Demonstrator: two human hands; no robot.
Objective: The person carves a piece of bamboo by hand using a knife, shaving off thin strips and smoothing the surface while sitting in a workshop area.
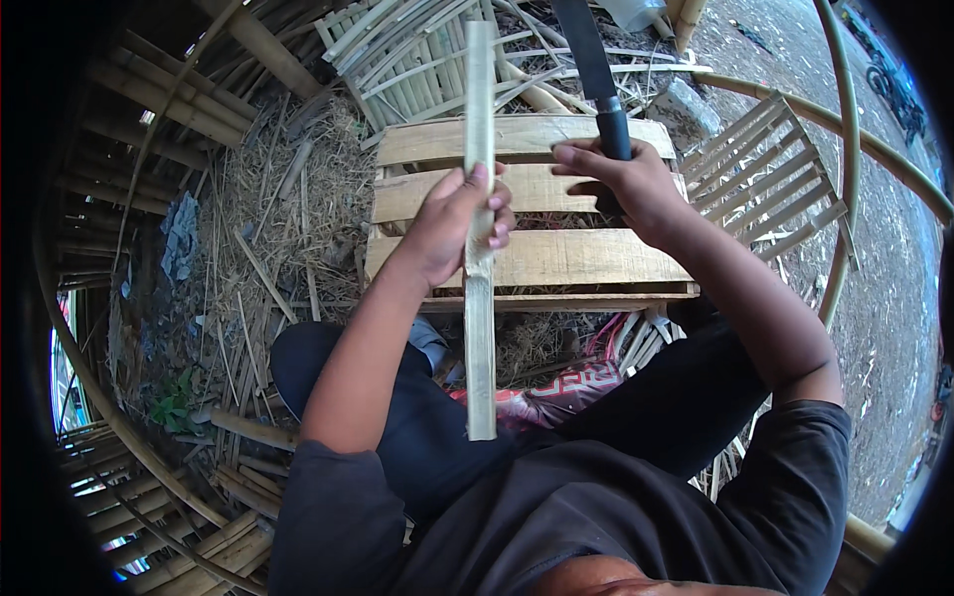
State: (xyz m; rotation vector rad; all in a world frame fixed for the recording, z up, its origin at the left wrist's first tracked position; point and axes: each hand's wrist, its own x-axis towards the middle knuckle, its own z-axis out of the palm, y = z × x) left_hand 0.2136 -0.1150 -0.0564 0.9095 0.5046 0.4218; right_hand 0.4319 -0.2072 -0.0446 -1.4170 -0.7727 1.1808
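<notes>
A long, pale split-bamboo strip stands nearly vertical in the picture, from above the slatted wooden bench down to my lap. My left hand is wrapped round its middle, thumb along the front face and fingertips curling past the right edge. A node crosses the strip just below that hand. My right hand holds a knife by its black handle, the broad dark blade pointing up and away. Some fingers of this hand reach loosely toward the strip, apart from it. Both hands are above the bench.
Bundled bamboo slats lie beyond the bench, and a slatted bamboo panel leans at its right. Shavings and straw cover the ground at left. A bent bamboo pole curves along the right. A grey stone sits behind the bench.
</notes>
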